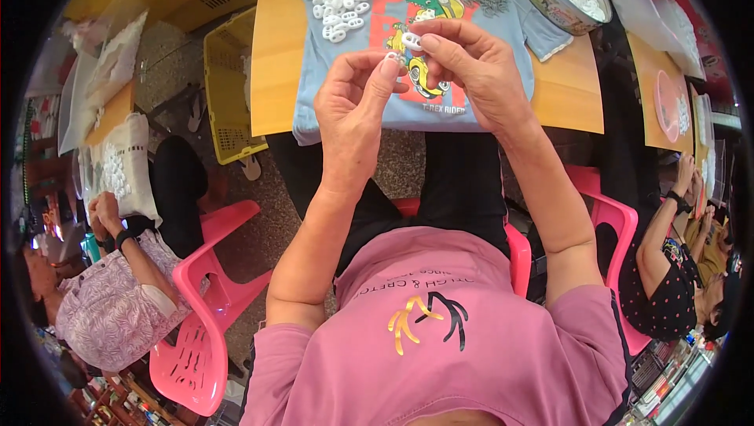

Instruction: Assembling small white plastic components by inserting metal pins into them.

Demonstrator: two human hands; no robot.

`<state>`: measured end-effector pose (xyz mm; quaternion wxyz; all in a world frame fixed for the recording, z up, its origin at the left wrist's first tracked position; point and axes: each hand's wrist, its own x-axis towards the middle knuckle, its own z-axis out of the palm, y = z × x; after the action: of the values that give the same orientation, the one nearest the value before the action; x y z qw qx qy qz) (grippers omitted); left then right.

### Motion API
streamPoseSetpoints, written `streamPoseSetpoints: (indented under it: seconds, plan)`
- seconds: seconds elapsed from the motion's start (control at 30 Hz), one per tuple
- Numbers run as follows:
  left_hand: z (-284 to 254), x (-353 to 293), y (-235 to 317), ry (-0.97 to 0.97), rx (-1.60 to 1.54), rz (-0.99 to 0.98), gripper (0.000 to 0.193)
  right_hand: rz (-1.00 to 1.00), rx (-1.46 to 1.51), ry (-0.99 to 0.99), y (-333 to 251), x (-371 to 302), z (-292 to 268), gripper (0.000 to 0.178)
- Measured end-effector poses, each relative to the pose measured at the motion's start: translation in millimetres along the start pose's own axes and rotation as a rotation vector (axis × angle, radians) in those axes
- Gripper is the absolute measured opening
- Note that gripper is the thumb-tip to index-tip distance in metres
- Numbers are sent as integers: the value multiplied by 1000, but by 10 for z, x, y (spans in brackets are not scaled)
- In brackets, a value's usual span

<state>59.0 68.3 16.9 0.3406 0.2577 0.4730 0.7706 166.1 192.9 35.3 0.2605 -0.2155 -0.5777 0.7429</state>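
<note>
Above the blue shirt [312, 96], both hands [349, 116] [487, 73] pinching, small white pieces [411, 41] at their fingertips [388, 69].

Yellow crate [230, 137] left of the table [271, 73]. Pink chair [215, 340] at lower left. Far right, pink round item [665, 108], possibly a basin.

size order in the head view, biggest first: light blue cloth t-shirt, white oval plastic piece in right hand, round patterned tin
1. Light blue cloth t-shirt
2. Round patterned tin
3. White oval plastic piece
</note>
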Motion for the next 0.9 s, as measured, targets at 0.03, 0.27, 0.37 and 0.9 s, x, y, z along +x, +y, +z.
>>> streamPoseSetpoints:
  seconds: [0.03, 0.27, 0.37, 0.9]
  plan:
    - [6, -5, 17, 3, 16, -37, 15, 3, 20, -5, -29, -26, 28, 25]
    - [15, -23, 14, 1, 6, 52, 14, -56, -82, 7, 29, -72, -11, 24]
    - [29, -37, 25, -48, 7, 16, 13, -158, -309, 34, 46, -76, 15, 25]
    - [134, -151, -40, 0, -52, 5, 12, -274, -431, 224, 89, -178, 85, 25]
